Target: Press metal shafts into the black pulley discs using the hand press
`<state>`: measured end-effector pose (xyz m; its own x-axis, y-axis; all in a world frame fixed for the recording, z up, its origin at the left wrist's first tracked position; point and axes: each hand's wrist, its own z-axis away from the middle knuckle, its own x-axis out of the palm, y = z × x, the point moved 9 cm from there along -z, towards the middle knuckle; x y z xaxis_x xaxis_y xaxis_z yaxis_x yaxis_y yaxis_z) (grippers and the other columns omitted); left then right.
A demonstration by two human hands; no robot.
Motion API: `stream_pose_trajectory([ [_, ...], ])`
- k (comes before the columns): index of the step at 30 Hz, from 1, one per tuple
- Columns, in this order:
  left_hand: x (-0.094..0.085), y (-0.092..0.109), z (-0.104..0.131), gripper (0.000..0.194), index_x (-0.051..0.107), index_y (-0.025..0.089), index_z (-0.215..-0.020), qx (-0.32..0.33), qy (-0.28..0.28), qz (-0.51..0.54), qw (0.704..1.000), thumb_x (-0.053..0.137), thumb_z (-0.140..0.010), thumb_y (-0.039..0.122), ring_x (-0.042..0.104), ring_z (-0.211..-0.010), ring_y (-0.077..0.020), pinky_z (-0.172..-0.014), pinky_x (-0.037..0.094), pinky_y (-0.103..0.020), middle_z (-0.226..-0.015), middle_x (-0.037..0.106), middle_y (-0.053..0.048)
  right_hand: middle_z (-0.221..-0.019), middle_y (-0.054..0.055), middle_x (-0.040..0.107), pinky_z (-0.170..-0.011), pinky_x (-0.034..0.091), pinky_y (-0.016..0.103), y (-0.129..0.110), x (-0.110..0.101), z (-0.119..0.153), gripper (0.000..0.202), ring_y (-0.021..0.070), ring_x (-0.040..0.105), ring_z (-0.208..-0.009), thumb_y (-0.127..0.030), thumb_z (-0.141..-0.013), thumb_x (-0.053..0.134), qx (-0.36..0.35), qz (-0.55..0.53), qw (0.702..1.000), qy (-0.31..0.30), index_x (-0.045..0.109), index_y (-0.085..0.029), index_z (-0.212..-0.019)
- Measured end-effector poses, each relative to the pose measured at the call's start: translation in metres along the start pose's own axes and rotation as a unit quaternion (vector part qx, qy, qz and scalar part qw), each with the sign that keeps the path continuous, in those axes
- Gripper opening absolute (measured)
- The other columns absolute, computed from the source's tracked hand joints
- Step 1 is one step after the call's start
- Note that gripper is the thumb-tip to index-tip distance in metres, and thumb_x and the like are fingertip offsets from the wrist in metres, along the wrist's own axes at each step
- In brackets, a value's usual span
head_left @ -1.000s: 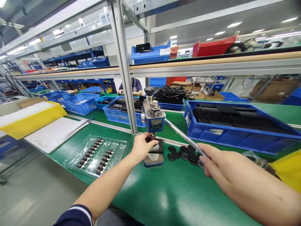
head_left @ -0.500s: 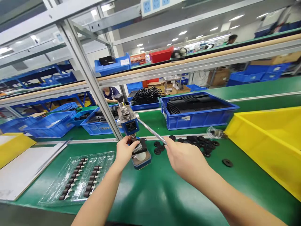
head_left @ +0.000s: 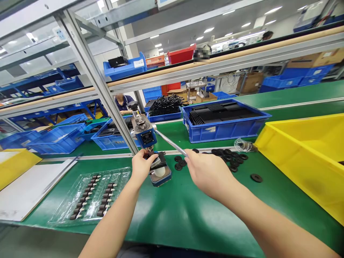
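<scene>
A small blue hand press (head_left: 147, 138) stands on the green bench with its long metal lever (head_left: 172, 143) slanting down to the right. My right hand (head_left: 208, 170) is wrapped round the lever's end. Under the press head, my left hand (head_left: 140, 167) is closed with thumb and fingers at a small grey piece (head_left: 156, 162), partly hidden by the fingers. A black part (head_left: 161, 157) lies beside it, above the white round support (head_left: 159, 172) on the press base. Just right of the press are several black rings (head_left: 178, 167).
A clear plastic tray (head_left: 63, 204) with rows of dark cylindrical parts lies at left, beside a white board (head_left: 24, 193). More black rings (head_left: 233, 163) lie at right, near a yellow bin (head_left: 298, 168). Behind stands a blue crate (head_left: 228, 130) of black plates. A person (head_left: 124, 103) sits beyond the frame post.
The whole view has shifted slightly, so the bench sits a little higher in it. Both hands keep their places at the press and its lever, with no clear lever movement.
</scene>
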<state>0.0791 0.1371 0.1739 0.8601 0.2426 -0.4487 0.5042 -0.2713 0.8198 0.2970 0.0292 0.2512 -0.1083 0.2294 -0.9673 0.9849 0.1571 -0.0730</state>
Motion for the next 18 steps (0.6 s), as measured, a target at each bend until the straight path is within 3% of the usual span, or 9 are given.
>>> stream_pose_trajectory([
  [9,0.002,-0.001,-0.001,0.03,0.067,0.016,-0.087,0.005,-0.008,-0.006,1.0,0.072,-0.073,0.042,0.065,-0.074,-0.0169,-0.069,0.048,-0.027,-0.085,0.073,-0.005,-0.08,0.003,0.068,-0.051,0.018,0.029,0.001,0.022,0.004,0.038,0.0163,0.063,-0.064,-0.027,-0.1,0.029,-0.011,0.029,0.997,0.069,0.048,-0.02,-0.132],
  [18,-0.001,0.0,0.0,0.03,0.065,0.017,-0.084,-0.006,0.019,-0.01,1.0,0.074,-0.07,0.042,0.063,-0.072,-0.0171,-0.068,0.046,-0.027,-0.082,0.072,-0.003,-0.075,0.001,0.067,-0.051,0.022,0.028,-0.001,0.007,-0.001,0.029,0.0169,0.063,-0.062,-0.025,-0.099,0.034,-0.011,-0.019,1.0,0.001,0.052,-0.019,-0.121],
])
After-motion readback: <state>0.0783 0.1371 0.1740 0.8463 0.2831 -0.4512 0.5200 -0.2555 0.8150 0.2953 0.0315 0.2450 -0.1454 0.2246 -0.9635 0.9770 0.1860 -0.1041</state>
